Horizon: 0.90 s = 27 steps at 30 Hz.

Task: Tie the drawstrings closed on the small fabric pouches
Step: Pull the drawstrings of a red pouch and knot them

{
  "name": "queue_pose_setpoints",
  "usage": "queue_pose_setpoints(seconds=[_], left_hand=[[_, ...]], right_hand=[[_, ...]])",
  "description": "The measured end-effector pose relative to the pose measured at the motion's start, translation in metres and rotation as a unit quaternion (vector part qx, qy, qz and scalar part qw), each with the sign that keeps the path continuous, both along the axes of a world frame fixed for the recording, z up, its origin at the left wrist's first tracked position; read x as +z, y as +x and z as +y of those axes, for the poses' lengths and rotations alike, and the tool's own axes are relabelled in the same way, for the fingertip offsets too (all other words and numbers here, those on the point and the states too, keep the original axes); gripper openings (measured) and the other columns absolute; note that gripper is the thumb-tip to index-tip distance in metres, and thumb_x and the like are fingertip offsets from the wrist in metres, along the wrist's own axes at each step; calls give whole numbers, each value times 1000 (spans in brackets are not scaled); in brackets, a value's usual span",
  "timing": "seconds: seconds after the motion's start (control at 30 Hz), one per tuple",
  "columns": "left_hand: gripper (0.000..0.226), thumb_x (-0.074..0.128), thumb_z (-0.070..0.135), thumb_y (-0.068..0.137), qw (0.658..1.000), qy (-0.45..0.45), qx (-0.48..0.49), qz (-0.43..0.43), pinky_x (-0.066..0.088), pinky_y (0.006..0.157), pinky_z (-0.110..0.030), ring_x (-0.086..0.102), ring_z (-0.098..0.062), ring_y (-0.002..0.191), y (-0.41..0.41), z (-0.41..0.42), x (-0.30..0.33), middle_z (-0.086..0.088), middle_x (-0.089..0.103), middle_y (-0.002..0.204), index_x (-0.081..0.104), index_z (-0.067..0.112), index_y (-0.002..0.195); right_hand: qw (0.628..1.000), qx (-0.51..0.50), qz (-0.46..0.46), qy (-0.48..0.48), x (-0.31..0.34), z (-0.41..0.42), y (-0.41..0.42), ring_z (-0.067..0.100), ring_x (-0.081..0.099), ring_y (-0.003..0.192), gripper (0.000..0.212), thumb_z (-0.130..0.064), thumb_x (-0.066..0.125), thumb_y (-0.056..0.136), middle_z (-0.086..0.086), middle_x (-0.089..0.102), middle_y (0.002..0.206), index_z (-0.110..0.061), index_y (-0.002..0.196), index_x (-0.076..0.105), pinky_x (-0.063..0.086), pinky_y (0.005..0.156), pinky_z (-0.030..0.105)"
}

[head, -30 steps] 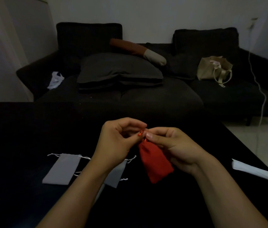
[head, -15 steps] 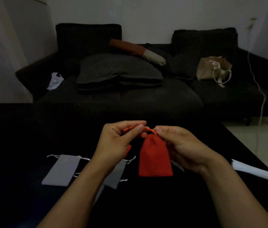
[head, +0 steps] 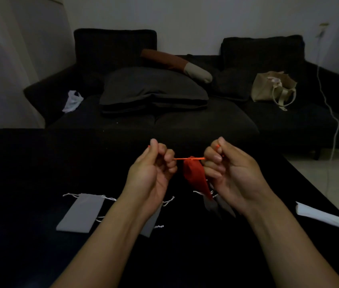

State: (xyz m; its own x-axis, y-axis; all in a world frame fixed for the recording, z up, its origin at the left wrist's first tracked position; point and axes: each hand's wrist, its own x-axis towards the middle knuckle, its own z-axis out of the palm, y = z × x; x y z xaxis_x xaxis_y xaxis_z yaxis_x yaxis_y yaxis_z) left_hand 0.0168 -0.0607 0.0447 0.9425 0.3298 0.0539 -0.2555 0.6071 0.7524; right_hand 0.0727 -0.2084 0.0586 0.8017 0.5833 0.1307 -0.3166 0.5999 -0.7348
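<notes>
A small red pouch point(head: 195, 177) hangs above the black table point(head: 29, 163), its mouth gathered tight. Its orange drawstring point(head: 182, 158) runs taut and level between my two hands. My left hand point(head: 153, 171) grips the left end in curled fingers, and my right hand point(head: 229, 173) grips the right end the same way. A flat grey pouch point(head: 81, 213) with white strings lies on the table to the left. A second grey pouch point(head: 153, 222) is mostly hidden under my left forearm. A third grey pouch point(head: 212, 204) shows below the red one.
A white folded item point(head: 324, 218) lies at the table's right edge. Behind the table stands a dark sofa point(head: 185, 125) with a pillow, a beige tote bag point(head: 272, 88) and a white plastic bag point(head: 72, 100). A white cable point(head: 330, 113) hangs at right.
My hands have moved apart from the pouch's mouth, pulling the orange drawstring out straight to both sides. The red pouch has cinched shut and swung to hang slanted.
</notes>
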Motion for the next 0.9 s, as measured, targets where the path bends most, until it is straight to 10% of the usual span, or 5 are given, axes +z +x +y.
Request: queue_pose_setpoints(seconds=[0.13, 0.27, 0.43, 0.63, 0.9], left_hand=[[39, 41, 30, 104, 967, 247, 55, 9, 40, 46, -21, 45, -10, 46, -4, 5, -2, 3, 49, 52, 59, 15, 74], [8, 68, 14, 90, 865, 496, 69, 26, 48, 54, -23, 56, -9, 53, -10, 15, -11, 5, 59, 54, 71, 18, 95], [13, 76, 20, 83, 730, 682, 41, 25, 45, 56, -12, 62, -2, 58, -12, 21, -18, 8, 67, 64, 75, 32, 77], [22, 64, 18, 91, 858, 514, -19, 15, 48, 76, -17, 64, -4, 83, -11, 28, -14, 0, 66, 89, 73, 15, 71], [26, 66, 41, 80, 959, 263, -101, 34, 56, 79, -28, 70, -16, 84, -10, 9, -19, -7, 76, 90, 78, 18, 81]], right_hand=[[990, -63, -90, -94, -3, 5, -3, 7, 26, 43, 32, -20, 41, 102, 0, 35, 56, -14, 70, 42, 27, 40, 20], [989, -27, -100, -105, -9, 4, -4, 10, 32, 45, 30, -26, 49, 98, 2, 37, 56, -14, 71, 43, 32, 42, 22], [951, -57, -179, -244, -11, -3, 0, 11, 41, 47, 21, -27, 68, 89, 1, 44, 56, -9, 90, 58, 39, 44, 24], [800, -52, -374, -467, -15, -17, 5, 10, 52, 59, 12, -26, 75, 83, 13, 65, 65, -15, 85, 76, 43, 59, 29], [839, 34, -320, -439, -12, -13, 2, -4, 53, 54, 20, -16, 64, 93, -8, 62, 59, -15, 74, 69, 42, 53, 12]])
